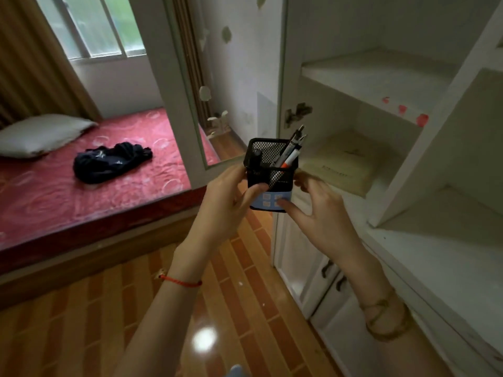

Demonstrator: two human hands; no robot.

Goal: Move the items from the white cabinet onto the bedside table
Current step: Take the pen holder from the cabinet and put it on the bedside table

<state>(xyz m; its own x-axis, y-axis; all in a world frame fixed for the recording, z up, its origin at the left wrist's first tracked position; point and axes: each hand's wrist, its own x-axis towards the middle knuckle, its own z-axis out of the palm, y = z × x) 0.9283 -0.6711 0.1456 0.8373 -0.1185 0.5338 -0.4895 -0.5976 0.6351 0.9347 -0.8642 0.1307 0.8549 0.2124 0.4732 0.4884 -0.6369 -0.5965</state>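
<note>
Head view. A black mesh pen holder (pixel 269 170) is held in the air in front of the open white cabinet (pixel 408 159), between the two hands and clear of any shelf. The left hand (pixel 231 202) is curled round its left side, with the thumb laid across the front wall. The right hand (pixel 315 210) is applied to the right side and lower front with fingers spread and only lightly bent; a firm grip on that side cannot be confirmed.

Risk: the holder is tilted slightly, and several pens (pixel 292 148) lean out past its rim towards the cabinet. A further tilt or a knock against the cabinet door (pixel 174 85) during the turn away could spill them onto the wooden floor (pixel 109 308). The bedside table is not in view, so a carry is judged necessary.

Appearance: the holder is a square, open-topped basket of fine black mesh, with a pale blue panel (pixel 272 201) at its lower front. A flat beige book (pixel 343 161) is seen lying on the shelf behind.
</note>
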